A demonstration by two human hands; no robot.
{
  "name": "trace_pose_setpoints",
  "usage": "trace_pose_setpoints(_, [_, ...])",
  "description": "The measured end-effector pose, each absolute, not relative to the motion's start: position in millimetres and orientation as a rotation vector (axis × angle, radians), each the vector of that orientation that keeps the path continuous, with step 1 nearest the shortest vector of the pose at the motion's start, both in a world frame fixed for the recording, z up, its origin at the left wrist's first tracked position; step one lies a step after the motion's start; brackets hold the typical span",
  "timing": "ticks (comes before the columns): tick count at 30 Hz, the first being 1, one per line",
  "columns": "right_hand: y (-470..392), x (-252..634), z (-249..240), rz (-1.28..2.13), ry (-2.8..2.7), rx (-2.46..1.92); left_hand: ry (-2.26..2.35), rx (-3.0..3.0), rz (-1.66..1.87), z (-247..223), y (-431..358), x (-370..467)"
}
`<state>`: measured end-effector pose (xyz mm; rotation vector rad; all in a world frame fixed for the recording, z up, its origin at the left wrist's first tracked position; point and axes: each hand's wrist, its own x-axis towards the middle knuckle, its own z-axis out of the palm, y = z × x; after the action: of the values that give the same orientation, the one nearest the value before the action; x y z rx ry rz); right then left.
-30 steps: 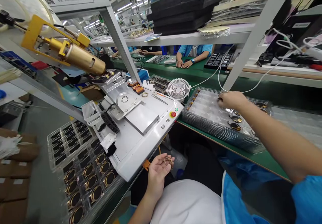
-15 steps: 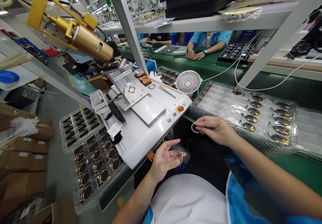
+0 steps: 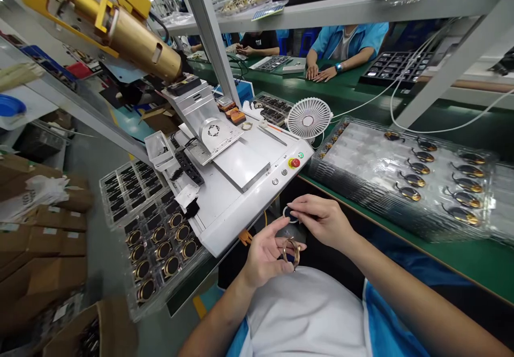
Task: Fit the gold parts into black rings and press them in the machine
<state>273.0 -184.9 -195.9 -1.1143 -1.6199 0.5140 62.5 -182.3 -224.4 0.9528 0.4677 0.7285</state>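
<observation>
Between the thumb and fingers of my left hand (image 3: 265,252) is a gold-coloured watch case ring (image 3: 296,254), held upright above my lap. My right hand (image 3: 321,219) pinches a thin white ring (image 3: 287,219) by its edge. The ring is just above and slightly left of the case ring, close to my left index fingertip; whether they touch I cannot tell. Both hands are in front of the white machine (image 3: 236,218), off its front right corner.
A red emergency button (image 3: 295,162) sits on the machine's corner, beside a white fan (image 3: 309,119). Stacked clear trays (image 3: 361,153) with dark round parts stand right; trays of gold-rimmed rounds (image 3: 164,251) lie left. A gold cylinder (image 3: 144,49) hangs upper left. Across the bench are co-workers' hands (image 3: 321,72).
My right hand has moved left and down with the white ring, closer to my left hand. The left hand still holds the gold case ring. The view has shifted slightly.
</observation>
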Motion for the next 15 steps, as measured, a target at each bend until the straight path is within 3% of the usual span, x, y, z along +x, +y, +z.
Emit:
trace_pose_setpoints(10, [-175, 271, -188, 0.647, -1.884, -0.942, 0.537, 0.848, 0.722, -224, -170, 50])
trace_pose_setpoints(15, [-111, 270, -185, 0.818, -1.529, -1.294, 0.58, 0.773, 0.845, -227, -166, 46])
